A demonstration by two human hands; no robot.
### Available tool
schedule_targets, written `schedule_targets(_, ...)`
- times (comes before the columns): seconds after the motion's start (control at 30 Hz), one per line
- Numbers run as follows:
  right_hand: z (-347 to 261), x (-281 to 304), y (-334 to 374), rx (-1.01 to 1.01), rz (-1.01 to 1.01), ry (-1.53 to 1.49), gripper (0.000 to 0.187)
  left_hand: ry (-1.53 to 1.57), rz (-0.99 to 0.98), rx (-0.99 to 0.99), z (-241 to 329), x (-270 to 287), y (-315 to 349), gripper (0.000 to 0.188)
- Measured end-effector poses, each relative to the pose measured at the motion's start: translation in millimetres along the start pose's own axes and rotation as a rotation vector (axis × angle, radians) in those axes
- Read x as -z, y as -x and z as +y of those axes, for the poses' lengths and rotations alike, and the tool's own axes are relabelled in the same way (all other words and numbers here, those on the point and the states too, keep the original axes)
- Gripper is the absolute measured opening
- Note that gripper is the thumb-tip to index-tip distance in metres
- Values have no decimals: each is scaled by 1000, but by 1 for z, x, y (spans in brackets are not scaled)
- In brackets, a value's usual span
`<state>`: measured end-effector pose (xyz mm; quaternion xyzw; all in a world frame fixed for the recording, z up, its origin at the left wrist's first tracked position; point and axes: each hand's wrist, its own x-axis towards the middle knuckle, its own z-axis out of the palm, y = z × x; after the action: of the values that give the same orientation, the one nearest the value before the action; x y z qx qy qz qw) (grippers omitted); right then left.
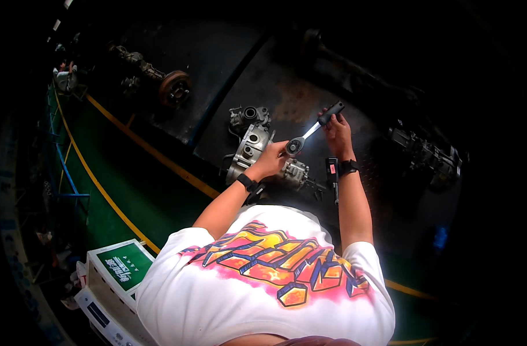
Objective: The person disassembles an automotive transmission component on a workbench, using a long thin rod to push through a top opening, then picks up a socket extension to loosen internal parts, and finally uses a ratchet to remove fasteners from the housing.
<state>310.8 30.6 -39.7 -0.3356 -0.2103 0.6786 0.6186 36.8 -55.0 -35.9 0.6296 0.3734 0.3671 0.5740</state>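
My right hand (338, 137) is closed around the dark grip of a ratchet wrench (312, 129), its shiny shaft slanting down to the left. At the lower end of the shaft, the fingers of my left hand (269, 161) close about the round ratchet head; any socket beneath is hidden. Under and beside my left hand lies a silvery metal gearbox (240, 158), its wide holed face to the left and a narrower end (298, 175) sticking out to the right. Behind it sits a smaller metal housing (250, 115) with a round opening.
Dark bench (286, 95) all around. An axle with a rusty brake drum (174, 88) lies far left; another gearbox (428, 153) stands at right. A black device with a red panel (332, 170) is beside my right wrist. A white cabinet (116, 271) stands lower left.
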Motion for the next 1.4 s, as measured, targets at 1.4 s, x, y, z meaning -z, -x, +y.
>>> schedule_targets(1.4, -9, 28, 185, 65, 68, 421, 53, -58, -133, 107, 58, 23, 10, 58)
